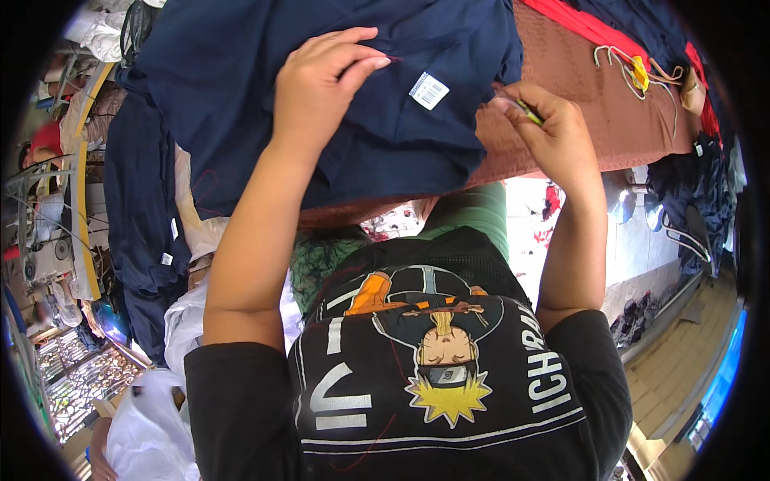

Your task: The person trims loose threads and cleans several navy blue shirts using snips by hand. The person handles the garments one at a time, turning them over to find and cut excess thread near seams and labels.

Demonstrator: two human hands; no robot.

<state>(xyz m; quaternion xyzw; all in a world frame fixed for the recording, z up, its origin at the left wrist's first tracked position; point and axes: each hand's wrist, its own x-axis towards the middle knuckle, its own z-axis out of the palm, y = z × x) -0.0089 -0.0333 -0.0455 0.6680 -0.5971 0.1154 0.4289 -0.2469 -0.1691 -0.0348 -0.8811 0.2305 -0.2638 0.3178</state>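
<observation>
A dark navy garment (361,136) lies spread in front of me, with a white barcode tag (429,91) on it. My left hand (329,76) rests over the cloth, its thumb and forefinger pinched together at a fine red thread (397,58). To the right of the tag, at the garment's edge, my right hand (553,124) is closed around a small yellow-green and dark tool (529,112). Most of that tool is hidden by my fingers, so its kind does not show.
A brown cloth (577,64) covers the surface under the garment. At the far right lie cords with a yellow piece (639,74) and a red strip (589,22). More navy garments (144,192) hang at the left. White cloth (152,425) is heaped at lower left.
</observation>
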